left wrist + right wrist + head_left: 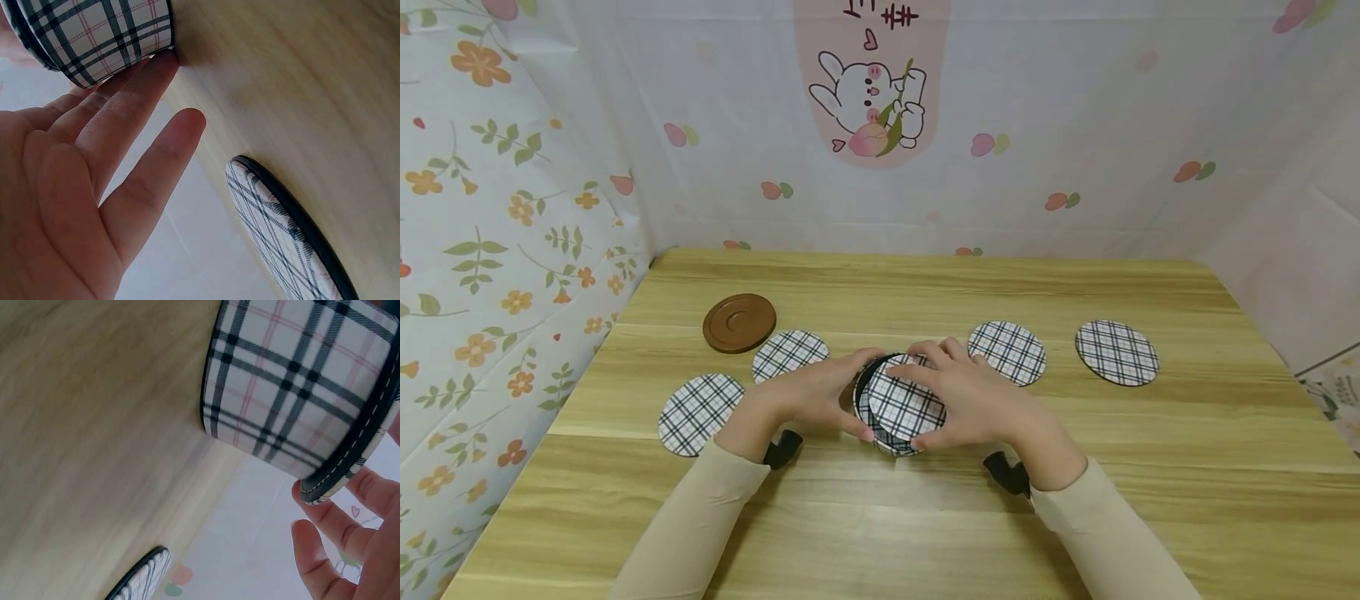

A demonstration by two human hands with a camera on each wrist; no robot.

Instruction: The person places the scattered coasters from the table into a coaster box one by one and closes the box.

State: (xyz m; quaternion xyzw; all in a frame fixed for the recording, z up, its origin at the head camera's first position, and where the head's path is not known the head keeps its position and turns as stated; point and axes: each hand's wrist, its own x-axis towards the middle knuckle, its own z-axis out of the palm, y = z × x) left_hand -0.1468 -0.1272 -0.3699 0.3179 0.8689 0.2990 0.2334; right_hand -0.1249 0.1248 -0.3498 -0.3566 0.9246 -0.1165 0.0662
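A round plaid holder (287, 381) stands on the wooden table (895, 533), near the middle, with the two hands on either side of it. The left hand (812, 392) grips it from the left, fingers curved along the far side and thumb at the near side; the left wrist view shows fingertips touching the wall and the little finger spread away from it. The right hand (977, 400) holds a plaid coaster (906, 404) over the holder's opening, fingers at the far edge and thumb at the near edge, its little finger apart from the rest. This coaster sits toward the right of the opening, leaving a dark strip of the inside showing on the left; whether its underside rests on the rim, I cannot tell. Left of the holder lie a near left coaster (700, 412) and a far left coaster (790, 354), with a brown wooden disc (740, 322) just beyond them. To the right lie an inner right coaster (1009, 353), close to the right hand, and an outer right coaster (1117, 353), well apart from the holder. A printed cloth (1037, 100) hangs behind the table's far edge.
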